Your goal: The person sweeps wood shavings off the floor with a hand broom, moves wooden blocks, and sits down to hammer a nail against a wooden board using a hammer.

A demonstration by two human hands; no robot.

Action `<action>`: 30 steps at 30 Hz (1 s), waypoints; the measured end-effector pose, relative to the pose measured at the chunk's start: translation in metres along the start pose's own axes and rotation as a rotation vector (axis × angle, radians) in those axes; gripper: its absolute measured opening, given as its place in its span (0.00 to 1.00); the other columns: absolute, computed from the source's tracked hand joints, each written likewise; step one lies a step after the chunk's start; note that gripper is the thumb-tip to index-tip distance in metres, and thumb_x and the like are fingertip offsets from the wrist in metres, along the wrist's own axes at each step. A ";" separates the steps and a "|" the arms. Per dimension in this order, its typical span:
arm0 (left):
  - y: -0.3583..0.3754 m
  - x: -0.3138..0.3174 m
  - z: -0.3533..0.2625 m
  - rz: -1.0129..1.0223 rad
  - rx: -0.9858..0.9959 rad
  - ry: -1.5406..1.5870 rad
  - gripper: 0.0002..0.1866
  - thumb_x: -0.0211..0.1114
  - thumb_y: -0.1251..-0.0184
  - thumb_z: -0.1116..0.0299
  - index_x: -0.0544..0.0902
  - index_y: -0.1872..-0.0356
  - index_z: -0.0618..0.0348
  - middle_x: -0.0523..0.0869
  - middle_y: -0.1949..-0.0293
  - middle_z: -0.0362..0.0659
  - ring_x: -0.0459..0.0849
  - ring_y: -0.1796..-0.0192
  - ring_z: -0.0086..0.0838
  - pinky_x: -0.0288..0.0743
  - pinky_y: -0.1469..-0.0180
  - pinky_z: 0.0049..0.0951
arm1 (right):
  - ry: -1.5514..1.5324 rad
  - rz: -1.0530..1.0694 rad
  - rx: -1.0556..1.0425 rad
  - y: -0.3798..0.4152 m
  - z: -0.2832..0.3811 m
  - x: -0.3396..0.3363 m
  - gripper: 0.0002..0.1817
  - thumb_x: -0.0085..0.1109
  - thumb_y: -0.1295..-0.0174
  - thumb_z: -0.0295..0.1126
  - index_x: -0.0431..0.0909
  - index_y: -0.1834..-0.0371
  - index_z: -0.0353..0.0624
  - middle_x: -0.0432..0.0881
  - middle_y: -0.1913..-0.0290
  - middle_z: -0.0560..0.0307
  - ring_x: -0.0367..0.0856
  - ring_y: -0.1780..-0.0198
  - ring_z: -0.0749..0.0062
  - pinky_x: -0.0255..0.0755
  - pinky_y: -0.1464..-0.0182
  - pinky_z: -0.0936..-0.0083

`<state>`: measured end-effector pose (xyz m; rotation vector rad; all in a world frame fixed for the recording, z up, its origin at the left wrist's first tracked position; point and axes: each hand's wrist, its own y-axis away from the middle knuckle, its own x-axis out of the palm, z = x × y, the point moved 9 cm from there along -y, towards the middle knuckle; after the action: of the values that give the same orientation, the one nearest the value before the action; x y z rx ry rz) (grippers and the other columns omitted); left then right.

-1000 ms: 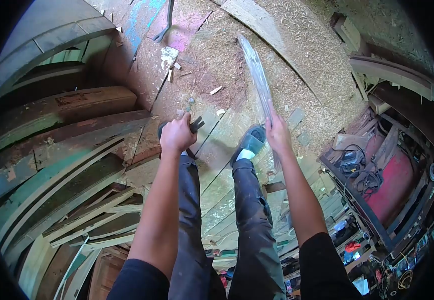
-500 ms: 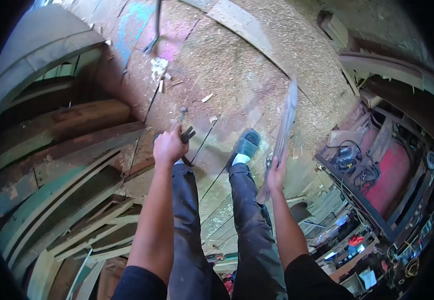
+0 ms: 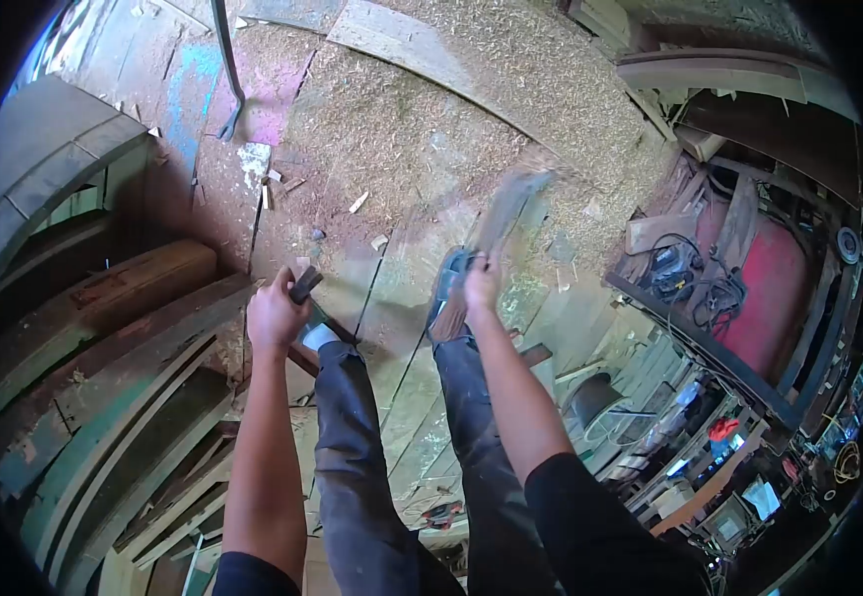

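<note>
My left hand (image 3: pixel 278 316) is closed around a dark claw-ended tool (image 3: pixel 305 285), and only its short dark end shows beside the fingers. The rest of that tool is mostly hidden by the hand. In my right hand (image 3: pixel 484 283) is a weathered wooden board (image 3: pixel 509 214), gripped near its lower end. The board tilts up and to the right, its far end smeared by motion above the sawdust. My sandalled feet are on the plank floor just below both hands.
A pry bar (image 3: pixel 229 89) stands at the upper left. Curved timbers (image 3: pixel 143 283) are stacked on the left. Sawdust (image 3: pixel 392 119) and wood scraps cover the floor. On the right, a frame with a red panel (image 3: pixel 764 313) holds cables and a power tool (image 3: pixel 675 268).
The view has shifted to the right. My right hand has moved left with the board, which now leans further right, and its lower end is in front of my foot. The left hand keeps its tool.
</note>
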<state>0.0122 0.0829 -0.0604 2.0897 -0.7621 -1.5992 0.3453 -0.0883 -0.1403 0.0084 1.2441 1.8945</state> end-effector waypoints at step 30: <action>0.004 0.021 -0.047 0.080 0.010 -0.087 0.17 0.64 0.48 0.60 0.80 0.56 0.51 0.87 0.68 0.56 0.86 0.64 0.55 0.80 0.59 0.51 | 0.390 0.276 -0.370 0.101 0.028 0.009 0.29 0.43 0.26 0.38 0.54 0.23 0.53 0.81 0.51 0.35 0.82 0.56 0.45 0.74 0.50 0.60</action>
<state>0.0608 0.0661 -0.0616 1.9821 -0.8736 -1.6546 0.2874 -0.0763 -0.0535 -0.4226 1.1632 2.4278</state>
